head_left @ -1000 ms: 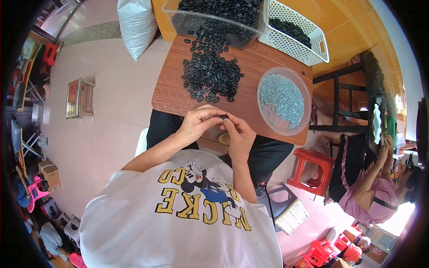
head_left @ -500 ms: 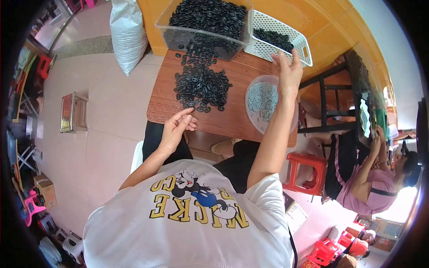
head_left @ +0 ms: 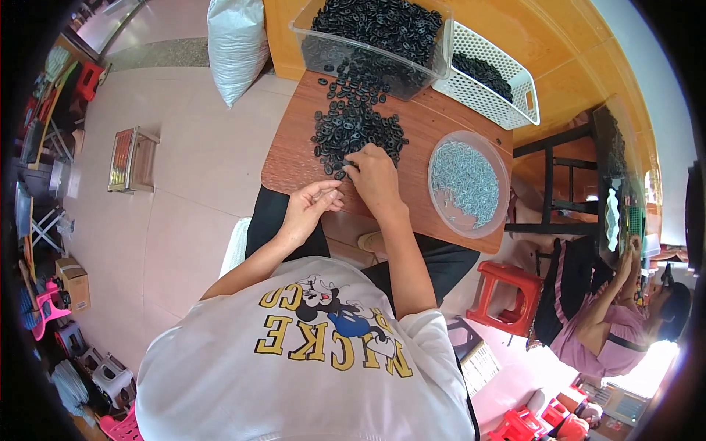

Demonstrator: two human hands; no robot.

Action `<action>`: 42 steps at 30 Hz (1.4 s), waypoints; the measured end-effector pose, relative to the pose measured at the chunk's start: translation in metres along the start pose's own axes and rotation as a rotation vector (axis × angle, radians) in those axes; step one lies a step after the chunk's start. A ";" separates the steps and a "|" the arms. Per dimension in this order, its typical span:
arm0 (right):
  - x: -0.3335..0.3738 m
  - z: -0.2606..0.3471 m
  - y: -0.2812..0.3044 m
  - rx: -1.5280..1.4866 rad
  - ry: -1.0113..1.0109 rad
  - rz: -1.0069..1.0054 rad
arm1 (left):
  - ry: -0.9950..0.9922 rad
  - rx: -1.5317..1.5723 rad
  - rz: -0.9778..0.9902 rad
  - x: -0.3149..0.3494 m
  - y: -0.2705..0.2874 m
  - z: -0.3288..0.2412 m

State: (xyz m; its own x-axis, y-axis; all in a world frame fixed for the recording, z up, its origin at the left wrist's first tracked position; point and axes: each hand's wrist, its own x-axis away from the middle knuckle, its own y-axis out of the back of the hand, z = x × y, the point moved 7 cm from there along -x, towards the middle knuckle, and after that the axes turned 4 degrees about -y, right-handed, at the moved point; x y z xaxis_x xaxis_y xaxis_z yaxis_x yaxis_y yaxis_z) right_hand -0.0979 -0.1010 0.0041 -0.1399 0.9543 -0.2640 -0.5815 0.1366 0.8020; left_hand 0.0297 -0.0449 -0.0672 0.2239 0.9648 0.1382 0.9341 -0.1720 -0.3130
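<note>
A loose pile of small black oval pieces with holes (head_left: 360,131) lies on the brown wooden table (head_left: 290,158). At its near edge is my right hand (head_left: 376,181), thumb and fingertips drawn together among the pieces; what they pinch is hidden. Just left of it, by the table's front edge, my left hand (head_left: 310,211) has its thumb and index finger close together beside a black piece. Whether that piece is held or resting is unclear. To the right, a round translucent tub (head_left: 440,209) holds many small silvery metal parts, like screws or pins.
A clear plastic bin (head_left: 323,45) full of black pieces stands at the back, spilling onto the pile. Beside it is a white perforated basket (head_left: 491,101) with more pieces. A white sack (head_left: 237,55), red stool (head_left: 506,298) and small bench (head_left: 132,162) surround the table. A person (head_left: 607,323) sits right.
My right hand has come from the white basket down left to the pile, next to my left hand. My left hand stays by the front edge. The whole view has shifted slightly.
</note>
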 end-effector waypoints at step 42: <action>0.230 -0.107 0.042 -1.419 -0.704 -0.431 | -0.794 -1.063 0.935 -0.076 -0.276 0.004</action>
State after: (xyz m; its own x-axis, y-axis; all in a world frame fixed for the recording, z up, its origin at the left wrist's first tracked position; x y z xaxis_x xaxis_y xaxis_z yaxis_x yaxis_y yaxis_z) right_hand -0.2407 0.0954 -0.0801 0.3572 0.8927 0.2750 -0.7599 0.4489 -0.4702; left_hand -0.2465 -0.0697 0.0050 0.9161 0.2461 -0.3167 0.3975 -0.4530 0.7980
